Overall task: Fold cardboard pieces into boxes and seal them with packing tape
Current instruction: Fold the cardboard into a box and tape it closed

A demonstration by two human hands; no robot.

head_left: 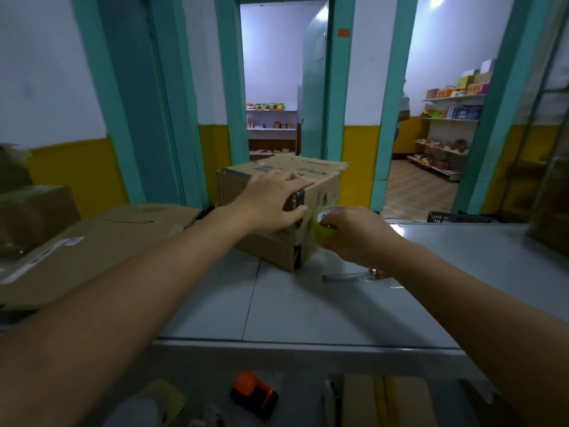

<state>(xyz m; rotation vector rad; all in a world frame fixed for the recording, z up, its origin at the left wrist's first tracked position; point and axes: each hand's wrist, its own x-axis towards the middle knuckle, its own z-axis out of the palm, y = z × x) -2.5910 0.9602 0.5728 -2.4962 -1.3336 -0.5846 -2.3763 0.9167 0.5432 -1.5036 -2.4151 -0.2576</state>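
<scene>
Hands at work on a grey table (pixel 338 303): left hand (pixel 271 201) rests flat, fingers straight, on a cardboard box (pixel 274 245); right hand (pixel 357 234) grasps a tape roll (pixel 321 224) beside it.

- Grey table (pixel 308 309): near half bare, open passage.
- Cardboard box (pixel 320 192) blocks far centre.
- Flattened cardboard (pixel 92 251) covers left side.
- Right hand (pixel 360 235) with tape roll (pixel 318 234) crowds box's right face.
</scene>
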